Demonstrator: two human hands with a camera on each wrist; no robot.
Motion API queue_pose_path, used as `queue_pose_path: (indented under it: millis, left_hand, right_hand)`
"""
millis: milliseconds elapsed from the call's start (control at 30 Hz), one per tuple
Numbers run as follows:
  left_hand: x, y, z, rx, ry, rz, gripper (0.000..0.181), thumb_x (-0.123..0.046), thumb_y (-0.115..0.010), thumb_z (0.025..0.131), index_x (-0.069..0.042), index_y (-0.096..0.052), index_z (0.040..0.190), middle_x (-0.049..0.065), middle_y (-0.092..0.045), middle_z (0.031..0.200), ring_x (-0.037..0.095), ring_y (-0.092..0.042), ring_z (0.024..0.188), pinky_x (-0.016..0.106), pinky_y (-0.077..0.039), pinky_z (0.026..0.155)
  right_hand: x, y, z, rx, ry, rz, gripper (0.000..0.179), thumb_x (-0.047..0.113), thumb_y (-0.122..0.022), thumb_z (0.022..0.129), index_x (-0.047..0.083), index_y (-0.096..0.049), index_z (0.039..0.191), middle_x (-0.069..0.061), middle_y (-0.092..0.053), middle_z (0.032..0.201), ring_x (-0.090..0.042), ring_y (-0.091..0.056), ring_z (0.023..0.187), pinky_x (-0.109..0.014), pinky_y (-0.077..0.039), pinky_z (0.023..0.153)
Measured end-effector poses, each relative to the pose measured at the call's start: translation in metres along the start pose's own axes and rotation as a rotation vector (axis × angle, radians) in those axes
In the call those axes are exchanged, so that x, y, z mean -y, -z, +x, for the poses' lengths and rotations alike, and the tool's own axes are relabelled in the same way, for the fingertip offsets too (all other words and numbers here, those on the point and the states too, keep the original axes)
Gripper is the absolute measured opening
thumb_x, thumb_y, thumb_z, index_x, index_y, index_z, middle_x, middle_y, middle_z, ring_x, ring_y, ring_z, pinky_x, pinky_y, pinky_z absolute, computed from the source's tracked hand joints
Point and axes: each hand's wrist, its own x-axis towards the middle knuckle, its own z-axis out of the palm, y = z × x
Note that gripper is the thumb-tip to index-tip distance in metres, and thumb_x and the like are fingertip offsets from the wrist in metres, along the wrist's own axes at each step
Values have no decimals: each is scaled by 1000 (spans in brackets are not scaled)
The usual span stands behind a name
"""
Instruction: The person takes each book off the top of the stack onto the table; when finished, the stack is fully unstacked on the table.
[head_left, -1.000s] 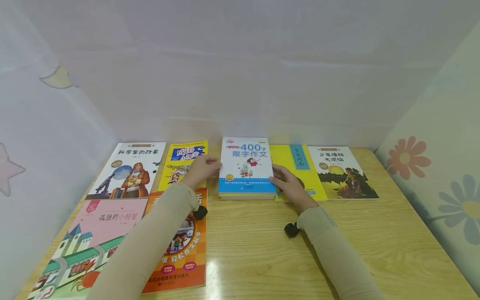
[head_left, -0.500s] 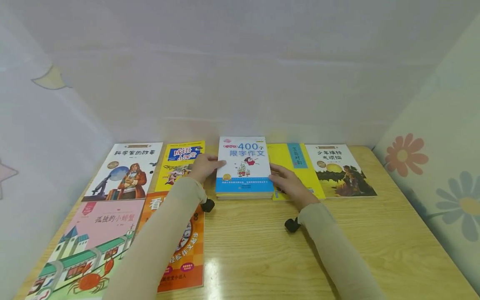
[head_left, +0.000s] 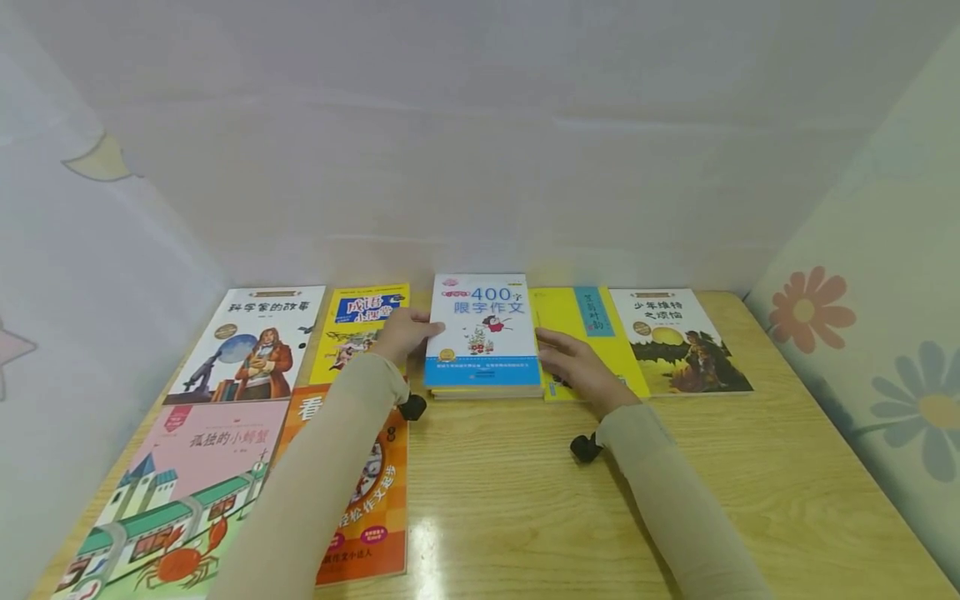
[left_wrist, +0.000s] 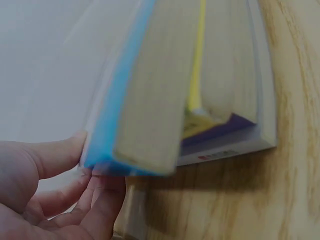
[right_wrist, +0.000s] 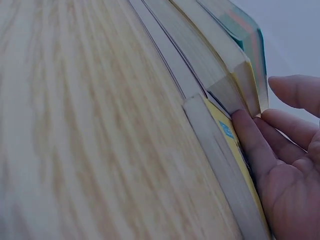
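A white-and-blue paperback (head_left: 483, 333), titled with "400", lies on top of a stack of books (left_wrist: 225, 65) at the back middle of the table. My left hand (head_left: 402, 337) pinches its left edge near the front corner; in the left wrist view the thumb is on the cover and the curled fingers are below. That corner juts out past the books under it. My right hand (head_left: 576, 367) lies along the stack's right side over a yellow book (head_left: 588, 333). In the right wrist view its fingertips touch the page edges, and the thumb stands apart from the cover.
A white book with a landscape cover (head_left: 678, 342) lies at the back right. To the left are a scientist book (head_left: 251, 342), a yellow-and-blue book (head_left: 348, 333), a pink crab book (head_left: 180, 500) and an orange book (head_left: 375, 533). A pale wall (head_left: 480, 167) rises behind the wooden table (head_left: 510, 500).
The top paperback has slid slightly left over the stack, with my left hand on its edge. The right hand stays at the right side, and the other books lie as before.
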Motion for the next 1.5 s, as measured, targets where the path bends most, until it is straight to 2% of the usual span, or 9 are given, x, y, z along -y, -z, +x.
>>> queue_pose_path:
  millis: [200, 300, 467, 567, 667, 833, 1100, 1300, 1500]
  left_hand:
    - [-5, -1, -10, -36, 19, 33, 40, -21, -68, 99, -4, -62, 135, 14, -68, 119, 29, -63, 107, 44, -50, 102]
    - [-8, 0, -14, -31, -1, 25, 40, -21, -67, 99, -3, -61, 134, 14, -68, 118, 29, -64, 106, 44, -51, 100]
    - [-6, 5, -18, 91, -54, -97, 40, -16, -60, 103, 2, -54, 138, 20, -64, 127, 32, -65, 111, 44, -54, 99]
    - [-2, 9, -20, 171, -56, -176, 45, -14, -56, 105, 2, -46, 145, 21, -60, 133, 34, -64, 116, 44, -56, 98]
    - [3, 12, -24, 200, -58, -220, 53, -14, -54, 106, -2, -37, 154, 20, -58, 137, 34, -64, 117, 43, -56, 96]
    - [11, 15, -36, 168, -62, -263, 63, -16, -56, 105, -13, -26, 160, 18, -56, 139, 34, -66, 115, 42, -58, 93]
    - [25, 13, -71, 121, -63, -305, 63, -15, -58, 104, -15, -28, 161, 17, -57, 142, 34, -67, 115, 41, -60, 88]
    - [43, 11, -109, 178, -80, -400, 61, -10, -53, 106, -7, -26, 160, 23, -54, 144, 34, -67, 114, 44, -60, 88]
    - [60, 9, -145, 253, -30, -461, 56, -12, -50, 107, -2, -29, 158, 22, -58, 141, 29, -69, 111, 44, -59, 91]
  right_hand:
    - [-1, -3, 0, -12, -13, -4, 61, 33, -66, 100, 27, -41, 156, 6, -52, 148, -15, -52, 134, -40, -40, 115]
    - [-2, -3, 0, -12, -7, -6, 60, 30, -65, 101, 26, -41, 156, 5, -52, 148, -16, -51, 135, -40, -41, 114]
    - [-2, -2, 0, -20, -1, -27, 59, 29, -64, 101, 26, -41, 156, 3, -51, 148, -17, -49, 137, -40, -41, 114]
    - [-1, -2, 0, -22, -1, -36, 59, 28, -64, 102, 26, -41, 156, 3, -51, 149, -17, -49, 137, -40, -41, 114]
    - [0, -1, 0, -16, 8, -54, 57, 28, -64, 102, 26, -42, 155, 2, -50, 151, -18, -47, 139, -40, -40, 115]
    - [2, -1, 1, -19, 14, -81, 56, 30, -64, 102, 28, -44, 154, 2, -49, 152, -17, -44, 141, -39, -39, 116]
    - [3, -3, 1, -35, 13, -62, 53, 26, -60, 104, 25, -44, 154, 2, -51, 150, -17, -48, 139, -38, -40, 115]
    - [4, -4, 1, -44, 1, -36, 52, 25, -58, 105, 23, -43, 155, 4, -52, 149, -14, -51, 135, -36, -40, 114]
    - [5, -3, 1, -48, -6, -30, 52, 26, -58, 105, 24, -44, 154, 4, -53, 148, -15, -52, 135, -37, -40, 114]
